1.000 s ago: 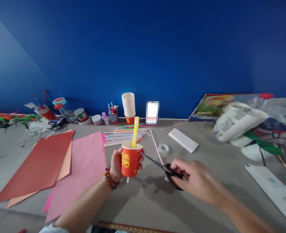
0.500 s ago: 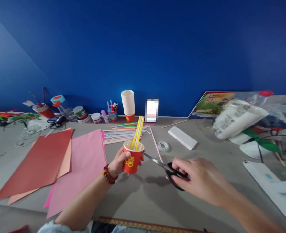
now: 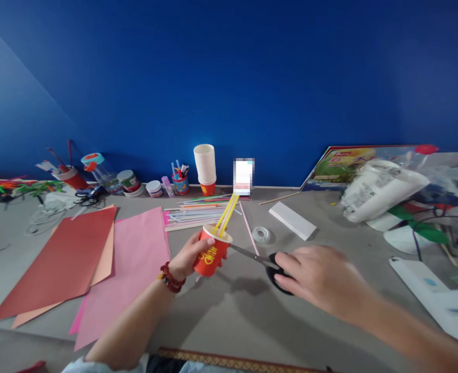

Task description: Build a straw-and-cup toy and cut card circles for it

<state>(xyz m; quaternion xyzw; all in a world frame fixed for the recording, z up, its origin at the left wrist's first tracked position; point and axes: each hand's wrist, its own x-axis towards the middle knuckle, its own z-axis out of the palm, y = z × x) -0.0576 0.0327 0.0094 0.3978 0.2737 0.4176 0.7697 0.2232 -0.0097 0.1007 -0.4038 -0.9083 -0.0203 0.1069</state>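
A red paper cup (image 3: 209, 257) with yellow lettering is tilted to the right in my left hand (image 3: 190, 255), fingers wrapped round it. Yellow-and-white striped straws (image 3: 226, 216) lean out of its mouth. From under the cup a small pale tip pokes out. My right hand (image 3: 314, 274), slightly blurred, grips black-handled scissors (image 3: 254, 255). Their blades look nearly closed, and the tip is at the cup's right side just below the rim; whether it touches or pierces the cup I cannot tell.
Red and pink paper sheets (image 3: 66, 259) lie at the left. Behind the cup are loose straws (image 3: 198, 213) and stacked cups (image 3: 204, 165). A tape roll (image 3: 260, 234) and folded white card (image 3: 292, 220) lie right of centre. Plastic bags (image 3: 384, 189) fill the far right.
The cup has tipped, its straws swinging to the right. My right hand has risen slightly, and the scissor handles have come closer together.
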